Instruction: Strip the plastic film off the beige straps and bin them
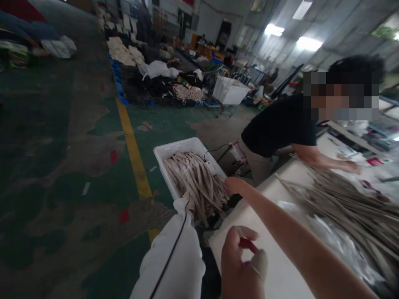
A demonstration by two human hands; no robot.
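Note:
My left hand (243, 265) is near the bottom middle, above a white tabletop (280, 245). Its thumb and a finger wear pale covers and curve towards each other, with a gap between them and nothing held. My right arm stretches in from the lower right. At its end, my right hand (233, 185) is at the right side of a white plastic bin (168, 176), beside the straps. Its fingers are hidden, so any grip is unclear. Long beige flat straps (195, 174) fill the bin and hang over its near side.
A puffy white tube-like shape (174, 253) with a black cord lies left of my left hand. A co-worker (280, 120) in a black shirt leans over the table, where more straps (349, 199) and clear plastic (339, 236) lie. Behind stand a white cart (230, 89) and heaped goods.

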